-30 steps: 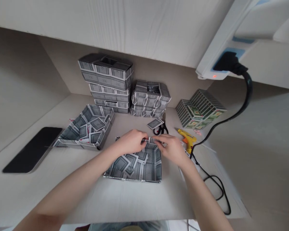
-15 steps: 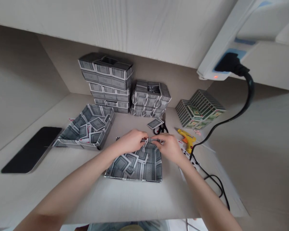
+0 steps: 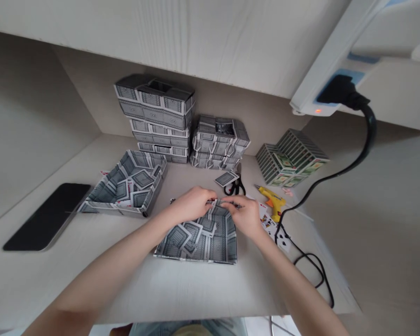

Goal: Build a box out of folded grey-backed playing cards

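In front of me is a shallow box [image 3: 221, 233] made of grey-backed playing cards, with several loose cards [image 3: 193, 233] lying inside it. My left hand [image 3: 195, 204] pinches the top of the box's far wall near its middle. Close beside it, my right hand [image 3: 244, 213] pinches the same wall, thumb inside and fingers over the edge. The fingertips nearly meet, and what lies right between them is hard to make out. Just beyond the hands are a single card [image 3: 226, 178] and black-handled scissors [image 3: 235, 185].
At left stand a second card box [image 3: 126, 210] with loose cards and a black phone [image 3: 47, 217]. Stacked card boxes [image 3: 157, 105] line the back. Card packs [image 3: 290, 156], a yellow glue gun [image 3: 273, 202], face-up cards [image 3: 283, 241] and a black cable [image 3: 318, 270] lie right.
Both hands keep their pinch on the box's far wall and have barely moved. The view has shifted slightly, and more face-up cards show beside my right wrist.
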The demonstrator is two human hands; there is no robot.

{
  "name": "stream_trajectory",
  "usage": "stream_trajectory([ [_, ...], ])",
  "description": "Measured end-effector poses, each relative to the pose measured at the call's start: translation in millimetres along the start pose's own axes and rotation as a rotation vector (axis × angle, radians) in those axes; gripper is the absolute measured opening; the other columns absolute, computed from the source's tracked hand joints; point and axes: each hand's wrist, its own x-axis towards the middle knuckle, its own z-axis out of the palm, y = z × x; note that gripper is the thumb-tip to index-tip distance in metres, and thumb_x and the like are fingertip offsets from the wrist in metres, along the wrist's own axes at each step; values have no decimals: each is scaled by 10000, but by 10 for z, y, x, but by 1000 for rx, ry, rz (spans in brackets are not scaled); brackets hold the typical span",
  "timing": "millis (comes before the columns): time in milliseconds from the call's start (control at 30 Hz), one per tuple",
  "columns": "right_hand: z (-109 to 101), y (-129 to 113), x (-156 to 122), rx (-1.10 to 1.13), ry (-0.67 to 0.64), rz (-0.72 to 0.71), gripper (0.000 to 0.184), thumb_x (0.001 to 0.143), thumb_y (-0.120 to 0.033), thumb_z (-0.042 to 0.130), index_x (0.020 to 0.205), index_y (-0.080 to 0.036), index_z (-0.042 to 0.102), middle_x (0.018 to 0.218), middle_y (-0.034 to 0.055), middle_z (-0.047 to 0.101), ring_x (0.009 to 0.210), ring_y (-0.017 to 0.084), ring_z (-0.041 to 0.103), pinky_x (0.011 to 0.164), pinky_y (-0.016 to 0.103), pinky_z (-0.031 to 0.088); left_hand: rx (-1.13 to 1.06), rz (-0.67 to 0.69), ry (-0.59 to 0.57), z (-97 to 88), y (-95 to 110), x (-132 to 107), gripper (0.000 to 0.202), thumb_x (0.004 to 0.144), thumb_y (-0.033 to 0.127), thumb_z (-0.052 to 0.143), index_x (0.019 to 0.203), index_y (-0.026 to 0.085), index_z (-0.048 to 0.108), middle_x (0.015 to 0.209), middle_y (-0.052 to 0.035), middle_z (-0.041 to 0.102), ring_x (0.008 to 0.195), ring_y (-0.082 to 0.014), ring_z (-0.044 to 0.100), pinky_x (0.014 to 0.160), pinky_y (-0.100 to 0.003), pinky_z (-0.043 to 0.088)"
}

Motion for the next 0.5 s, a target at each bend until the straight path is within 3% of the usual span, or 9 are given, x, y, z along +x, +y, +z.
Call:
stream_trajectory([
  [500,-8,30,63,103,-80,111,108,677,-201,596,717,-194,696,720,13,701,666,167,639,622,254,486,13,38,37,9,-5,6,112,748,143,454,691,187,540,589,10,559,582,-120,522,505,-206,299],
])
